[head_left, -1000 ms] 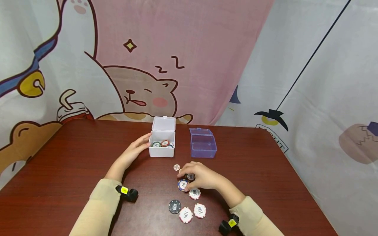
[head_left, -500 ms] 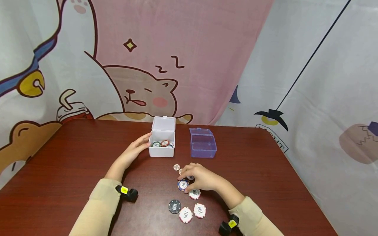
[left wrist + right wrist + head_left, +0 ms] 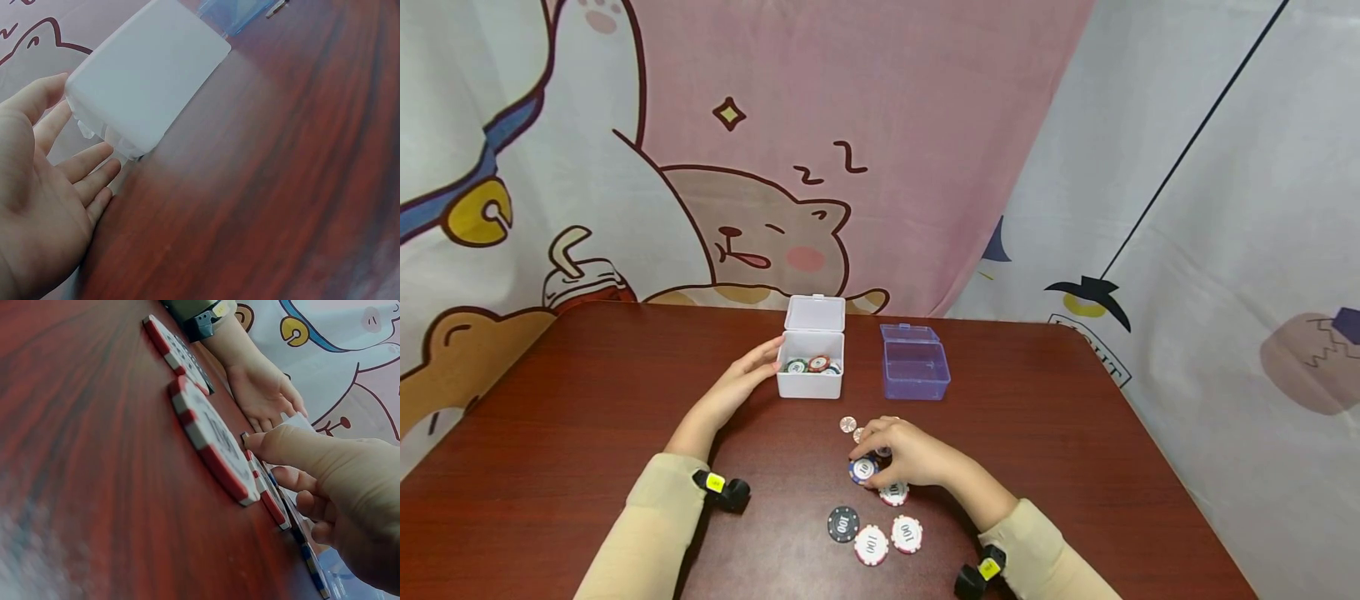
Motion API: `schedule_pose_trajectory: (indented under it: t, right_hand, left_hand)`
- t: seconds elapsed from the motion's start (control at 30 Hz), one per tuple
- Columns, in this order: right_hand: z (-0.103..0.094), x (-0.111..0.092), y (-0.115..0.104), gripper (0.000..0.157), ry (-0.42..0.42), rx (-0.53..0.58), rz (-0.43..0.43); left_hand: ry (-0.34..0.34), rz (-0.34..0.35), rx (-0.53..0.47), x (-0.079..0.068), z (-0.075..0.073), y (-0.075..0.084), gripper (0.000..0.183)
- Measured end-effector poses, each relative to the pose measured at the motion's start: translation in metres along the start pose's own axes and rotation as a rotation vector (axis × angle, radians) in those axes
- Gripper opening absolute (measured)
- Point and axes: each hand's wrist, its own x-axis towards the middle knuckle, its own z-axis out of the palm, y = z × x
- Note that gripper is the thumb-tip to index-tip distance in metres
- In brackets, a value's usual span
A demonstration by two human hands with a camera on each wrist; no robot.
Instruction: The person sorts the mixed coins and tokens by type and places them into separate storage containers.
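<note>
My right hand [image 3: 910,450] pinches a blue-and-white poker chip [image 3: 862,470] by its edges, thumb on the near side and index finger on the far side. A dark chip [image 3: 884,452] shows partly under that hand, and a red-and-white chip [image 3: 894,493] lies below the thumb. My left hand [image 3: 737,387] rests its fingertips against the left side of a white plastic box [image 3: 808,387], fingers fairly straight. The box's lid stands up at the back, and several chips [image 3: 817,363] lie inside. In the left wrist view the fingers [image 3: 94,164] reach the box's edge.
A see-through purple box [image 3: 916,386] with a raised lid stands right of the white one. Nearer me lie a black chip [image 3: 843,524] and two red-and-white chips [image 3: 871,545]. Small pale chips [image 3: 847,424] sit beyond my right fingers. A printed curtain [image 3: 925,125] hangs behind the table.
My right hand has shifted slightly toward me, covering more of the dark chip and uncovering a small pale one. My left hand stays at the white box.
</note>
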Motion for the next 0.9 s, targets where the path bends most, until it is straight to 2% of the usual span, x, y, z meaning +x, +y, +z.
schedule_pose_trajectory:
  t: [0.2, 0.5, 0.77, 0.83, 0.9]
  right_hand:
    - [0.000, 0.000, 0.002, 0.033, 0.026, 0.020, 0.011]
    - [-0.003, 0.002, 0.003, 0.033, 0.107, 0.033, -0.027]
    - [-0.011, 0.006, -0.002, 0.037, 0.128, 0.047, 0.038]
    - [-0.012, 0.007, -0.002, 0.037, 0.132, 0.056, 0.056]
    - [-0.014, 0.009, -0.003, 0.037, 0.140, 0.056, 0.064]
  left_hand:
    - [-0.001, -0.007, -0.002, 0.001, 0.000, 0.000, 0.052]
    - [0.013, -0.026, 0.017, 0.000, 0.000, 0.001, 0.052]
    - [0.007, -0.033, 0.014, -0.001, 0.000, 0.001, 0.052]
    - [0.000, -0.034, 0.018, -0.004, 0.002, 0.009, 0.053]
    - [-0.003, -0.034, 0.015, -0.003, 0.001, 0.009, 0.053]
